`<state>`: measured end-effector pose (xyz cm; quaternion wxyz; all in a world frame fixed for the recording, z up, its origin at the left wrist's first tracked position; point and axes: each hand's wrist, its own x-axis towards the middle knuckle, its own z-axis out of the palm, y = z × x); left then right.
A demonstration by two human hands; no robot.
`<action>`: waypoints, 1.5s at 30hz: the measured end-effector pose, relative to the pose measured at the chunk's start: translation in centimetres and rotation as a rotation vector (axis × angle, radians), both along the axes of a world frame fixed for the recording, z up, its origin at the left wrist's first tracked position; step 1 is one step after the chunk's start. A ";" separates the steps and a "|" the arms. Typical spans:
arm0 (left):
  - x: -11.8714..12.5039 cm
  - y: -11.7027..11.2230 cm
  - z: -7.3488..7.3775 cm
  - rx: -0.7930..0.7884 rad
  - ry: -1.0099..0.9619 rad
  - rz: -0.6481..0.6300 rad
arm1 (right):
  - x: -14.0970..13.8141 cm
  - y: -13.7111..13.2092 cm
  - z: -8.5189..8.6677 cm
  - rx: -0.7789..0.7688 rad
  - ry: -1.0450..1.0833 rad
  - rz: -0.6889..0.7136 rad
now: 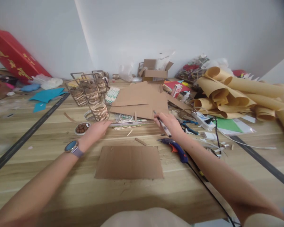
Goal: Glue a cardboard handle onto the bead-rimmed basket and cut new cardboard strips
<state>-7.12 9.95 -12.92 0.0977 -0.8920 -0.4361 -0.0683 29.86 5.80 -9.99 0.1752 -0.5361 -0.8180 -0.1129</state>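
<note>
We see a wooden table [85,198] with a cardboard sheet [129,162] flat at its near middle, a glue gun [175,147] just right of it and a ruler [130,123] beyond. Farther back lie a bowl [77,131] of beads, woven baskets [94,97], a cardboard pile [142,101] and an open box [153,74]. Paper rolls [227,91] crowd our right side, and blue felt [46,94] lies on the left.

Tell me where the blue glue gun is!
In the head view, the blue glue gun lies on the wooden table, right of centre, close by the right hand and beside the top right corner of the flat cardboard sheet.
</note>
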 end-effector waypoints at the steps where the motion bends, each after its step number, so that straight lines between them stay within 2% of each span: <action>1: -0.6 -0.7 -0.2 0.012 -0.017 -0.021 | 0.1 -0.9 0.0 0.003 0.018 0.016; 4: -2.6 -3.9 -1.8 0.109 -0.095 -0.193 | -0.1 -4.5 -0.8 -0.003 0.031 0.133; 6: -3.9 -6.4 -3.7 0.180 -0.143 -0.314 | -0.6 -7.5 -2.2 -0.027 0.018 0.218; 8: -5.0 -8.8 -5.6 0.158 -0.150 -0.371 | -1.2 -10.3 -4.0 -0.108 0.003 0.261; 11: -6.1 -11.3 -7.8 0.013 -0.155 -0.336 | -1.9 -13.6 -6.8 -0.227 -0.006 0.269; 13: -6.3 -12.1 -8.4 -0.115 -0.170 -0.257 | -2.0 -14.5 -8.1 -0.249 0.006 0.258; 15: -6.0 -12.5 -8.4 -0.209 -0.166 -0.208 | -1.8 -14.5 -8.8 -0.261 0.016 0.251; 18: -4.8 -13.2 -7.8 -0.258 -0.134 -0.170 | -0.9 -13.1 -9.1 -0.309 0.049 0.252; 24: -2.4 -15.6 -7.4 -0.151 -0.130 -0.036 | 0.5 -10.0 -8.8 -0.360 0.145 0.299; 31: -2.5 -17.0 -7.9 -0.110 -0.175 -0.036 | 0.0 -9.7 -9.3 -0.334 0.268 0.350; 39: -2.0 -17.4 -6.8 -0.019 -0.150 -0.054 | -0.1 -9.9 -9.2 -0.306 0.325 0.366; 45: -2.2 -17.3 -6.4 -0.034 -0.153 -0.048 | 1.2 -9.9 -9.3 -0.276 0.329 0.332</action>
